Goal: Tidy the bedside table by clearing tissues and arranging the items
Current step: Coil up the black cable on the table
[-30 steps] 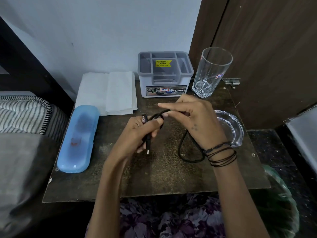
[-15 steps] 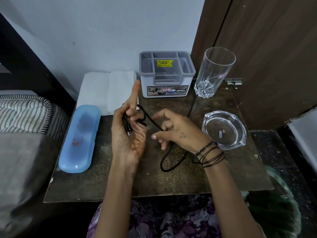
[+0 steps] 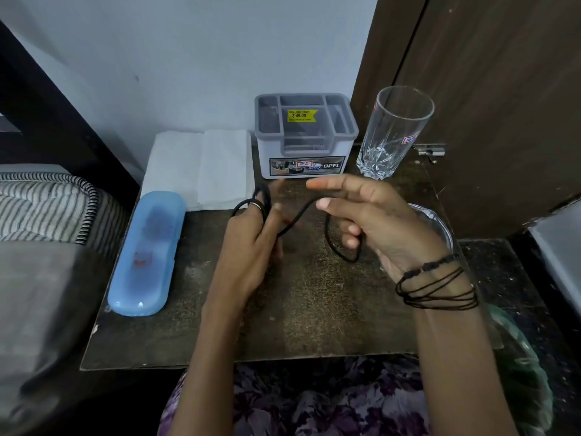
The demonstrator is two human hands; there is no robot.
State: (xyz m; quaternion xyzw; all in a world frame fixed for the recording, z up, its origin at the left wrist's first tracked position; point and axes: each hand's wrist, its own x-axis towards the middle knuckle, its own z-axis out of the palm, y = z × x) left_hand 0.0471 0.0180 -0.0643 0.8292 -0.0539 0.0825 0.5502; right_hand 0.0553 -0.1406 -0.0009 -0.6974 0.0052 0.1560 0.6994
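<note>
A black cable (image 3: 298, 215) runs between both hands above the middle of the dark bedside table (image 3: 314, 309). My left hand (image 3: 251, 243) has the cable looped around its fingers. My right hand (image 3: 374, 218) grips the cable's other stretch, with a loop hanging below its fingers. Folded white tissues (image 3: 201, 168) lie flat at the back left of the table. A blue case (image 3: 147, 250) lies along the left edge. A grey and white organiser box (image 3: 305, 136) stands at the back centre, and an empty tall glass (image 3: 393, 130) stands to its right.
A clear glass ashtray (image 3: 440, 225) sits at the right, partly hidden behind my right hand. A striped pillow and bed (image 3: 47, 209) border the table's left side. A wooden door (image 3: 503, 89) rises at the back right. A green bag (image 3: 528, 372) hangs below the table's right front.
Both hands have kept winding the cable: the left hand turned its back upward with loops around the fingers, and the right hand lifted up and right, pulling the cable across.
</note>
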